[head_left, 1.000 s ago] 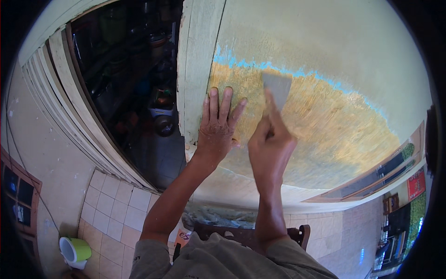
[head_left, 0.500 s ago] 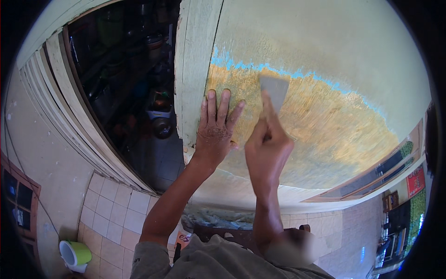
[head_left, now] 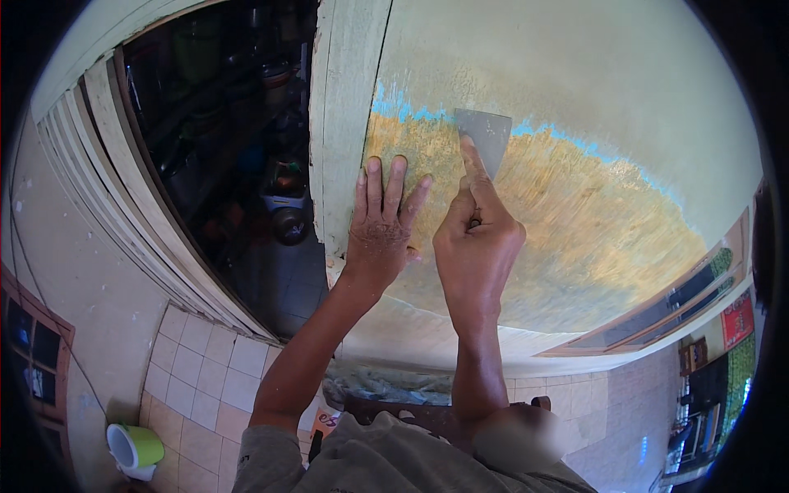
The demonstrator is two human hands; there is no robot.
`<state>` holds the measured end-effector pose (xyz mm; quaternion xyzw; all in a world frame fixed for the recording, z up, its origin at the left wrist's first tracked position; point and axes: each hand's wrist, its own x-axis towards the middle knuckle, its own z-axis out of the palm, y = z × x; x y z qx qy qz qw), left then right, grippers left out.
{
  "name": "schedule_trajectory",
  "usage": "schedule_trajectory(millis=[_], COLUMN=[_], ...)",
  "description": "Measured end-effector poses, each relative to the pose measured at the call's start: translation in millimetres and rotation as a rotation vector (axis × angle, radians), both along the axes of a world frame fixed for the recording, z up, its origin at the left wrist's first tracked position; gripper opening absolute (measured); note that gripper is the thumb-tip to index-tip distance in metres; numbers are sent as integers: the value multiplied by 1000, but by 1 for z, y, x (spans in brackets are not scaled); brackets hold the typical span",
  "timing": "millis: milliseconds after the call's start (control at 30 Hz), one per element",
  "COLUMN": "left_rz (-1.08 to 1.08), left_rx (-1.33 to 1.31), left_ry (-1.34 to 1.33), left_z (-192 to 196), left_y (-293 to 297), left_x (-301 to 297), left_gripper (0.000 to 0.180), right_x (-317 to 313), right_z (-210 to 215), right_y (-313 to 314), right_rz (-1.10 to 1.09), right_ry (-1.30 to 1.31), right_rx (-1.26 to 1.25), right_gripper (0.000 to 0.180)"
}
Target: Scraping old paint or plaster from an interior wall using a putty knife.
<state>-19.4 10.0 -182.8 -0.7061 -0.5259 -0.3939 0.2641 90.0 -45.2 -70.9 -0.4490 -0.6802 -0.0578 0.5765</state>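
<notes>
A pale green door panel [head_left: 575, 74] fills the upper right, with a wide patch of bare yellowish wood [head_left: 592, 230] edged by a thin blue paint line. My right hand [head_left: 477, 238] is shut on a metal scraper [head_left: 486, 138], index finger stretched along the blade, whose edge rests at the blue line. My left hand [head_left: 382, 226] lies flat on the bare wood with fingers spread, just left of the right hand and beside the door's edge [head_left: 345, 123].
A dark open doorway [head_left: 222, 148] at the left shows a cluttered room with pots. Tiled floor [head_left: 197, 370] lies below, with a green and white bucket [head_left: 133, 449] at lower left. A wooden chair top [head_left: 411, 411] stands under my arms.
The scraper in my right hand has slid a little upward along the door toward the blue paint line. My left hand has stayed flat in place.
</notes>
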Motion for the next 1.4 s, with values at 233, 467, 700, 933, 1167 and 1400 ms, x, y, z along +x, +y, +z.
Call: schedule_trajectory(millis=[233,467,700,933,1167,1400], left_rz=[36,30,-2,29,24,-8], left_rx=[-8,-1,7,1,17,12], left_ry=[17,18,0,15,14,5], left_z=[1,1,0,-2,0,-3], left_y=[-2,0,-1,1,-2,-3], left_x=[-1,0,1,2,1,4], left_gripper=[137,138,139,136,136,137], right_x=[-1,3,-4,2,-2,-1], right_z=[-12,-20,-1,-19,-7,-4], right_y=[-4,-2,-2,-6,-5,-6], right_rz=[-2,19,23,-1,45,54], right_ry=[-17,-2,14,-9,44,58], right_rx=[4,-18,-27,-58,-14,-75], right_gripper=[59,58,58,58,50,50])
